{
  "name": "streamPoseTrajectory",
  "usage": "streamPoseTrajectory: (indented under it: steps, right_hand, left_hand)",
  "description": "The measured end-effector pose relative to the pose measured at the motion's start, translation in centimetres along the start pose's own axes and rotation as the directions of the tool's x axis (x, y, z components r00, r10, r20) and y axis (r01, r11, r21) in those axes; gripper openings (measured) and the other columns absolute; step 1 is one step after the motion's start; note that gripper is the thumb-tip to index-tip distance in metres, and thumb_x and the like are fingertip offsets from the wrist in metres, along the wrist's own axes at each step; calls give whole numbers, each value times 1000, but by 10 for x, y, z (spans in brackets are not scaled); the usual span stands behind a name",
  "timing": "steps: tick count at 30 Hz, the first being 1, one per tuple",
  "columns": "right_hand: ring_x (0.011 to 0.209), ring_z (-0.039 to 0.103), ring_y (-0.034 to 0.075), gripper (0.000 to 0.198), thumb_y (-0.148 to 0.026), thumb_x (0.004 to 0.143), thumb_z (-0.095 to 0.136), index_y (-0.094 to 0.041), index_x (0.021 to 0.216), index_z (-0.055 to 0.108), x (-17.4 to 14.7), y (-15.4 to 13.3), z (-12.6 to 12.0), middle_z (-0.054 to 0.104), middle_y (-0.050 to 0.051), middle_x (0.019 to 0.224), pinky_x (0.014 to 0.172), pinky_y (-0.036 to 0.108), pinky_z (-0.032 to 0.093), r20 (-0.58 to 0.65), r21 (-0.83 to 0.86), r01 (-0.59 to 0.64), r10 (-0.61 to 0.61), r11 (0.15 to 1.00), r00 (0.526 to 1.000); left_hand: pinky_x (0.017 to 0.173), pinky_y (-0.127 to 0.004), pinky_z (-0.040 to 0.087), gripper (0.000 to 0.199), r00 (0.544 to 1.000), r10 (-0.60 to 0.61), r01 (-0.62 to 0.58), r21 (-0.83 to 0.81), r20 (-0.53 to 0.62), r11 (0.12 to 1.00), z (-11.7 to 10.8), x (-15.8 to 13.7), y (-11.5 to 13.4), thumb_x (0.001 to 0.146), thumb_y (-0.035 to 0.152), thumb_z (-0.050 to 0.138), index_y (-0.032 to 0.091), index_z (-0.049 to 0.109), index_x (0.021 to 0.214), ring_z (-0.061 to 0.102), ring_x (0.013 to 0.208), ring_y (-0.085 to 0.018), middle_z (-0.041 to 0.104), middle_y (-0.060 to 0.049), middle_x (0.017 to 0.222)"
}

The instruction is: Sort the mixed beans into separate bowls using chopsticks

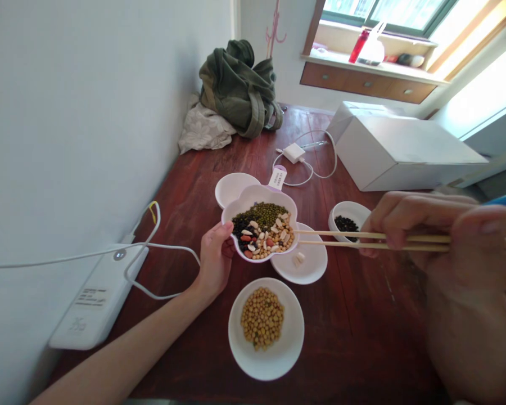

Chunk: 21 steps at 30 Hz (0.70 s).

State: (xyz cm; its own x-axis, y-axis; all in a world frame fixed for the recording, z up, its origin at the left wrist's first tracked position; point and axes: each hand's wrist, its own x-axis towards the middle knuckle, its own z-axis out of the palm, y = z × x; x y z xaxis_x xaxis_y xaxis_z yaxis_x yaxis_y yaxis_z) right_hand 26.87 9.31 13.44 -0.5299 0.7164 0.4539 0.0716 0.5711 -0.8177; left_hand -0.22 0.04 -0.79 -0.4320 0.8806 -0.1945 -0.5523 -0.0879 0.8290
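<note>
Your left hand (214, 253) pinches the scalloped tray (244, 201) by its rim; your right hand (425, 225) grips two chopsticks (320, 243). A bowl (294, 333) of yellow beans (262, 318) sits near the table's (362, 337) near edge.

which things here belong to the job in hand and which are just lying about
Job in hand:
left hand, holding the mixed-bean bowl
right hand, holding chopsticks
yellow-bean bowl
black-bean bowl
plate with pale pieces
probably the partly hidden white dish

Apparently just lying about:
green bag
pale cloth
white box
white charger
white electrical device
</note>
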Motion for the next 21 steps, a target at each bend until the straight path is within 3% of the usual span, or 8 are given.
streamPoseTrajectory:
  steps: [6, 15, 21]
  right_hand:
    - [69, 65, 24, 56, -58, 119, 38, -23, 84, 67, 5, 22, 7, 69, 8, 78, 66, 42, 46, 304, -10, 123, -114, 992, 946]
    - [70, 65, 24, 59, -60, 119, 35, -23, 84, 64, 7, 21, 8, 70, 9, 79, 65, 40, 44, 303, 3, 135, -130, 991, 944]
    - [60, 61, 21, 58, -56, 119, 43, -22, 77, 65, 11, 27, 15, 67, 7, 70, 60, 37, 41, 263, 78, 145, -161, 986, 951]
  left_hand:
    - [85, -46, 72, 39, 1000, -10, 10, -5, 23, 1000, -1, 0, 0, 85, 55, 87, 18, 77, 93, 85, 102, -36, 86, -9, 94]
    - [86, -46, 73, 41, 1000, -12, 12, -13, 22, 1000, -1, 0, 0, 83, 56, 89, 18, 77, 91, 85, 104, -37, 87, -9, 95]
    - [85, -46, 73, 41, 1000, -14, 14, -5, 26, 1000, -1, 0, 0, 85, 56, 88, 18, 77, 92, 86, 101, -37, 86, -9, 93]
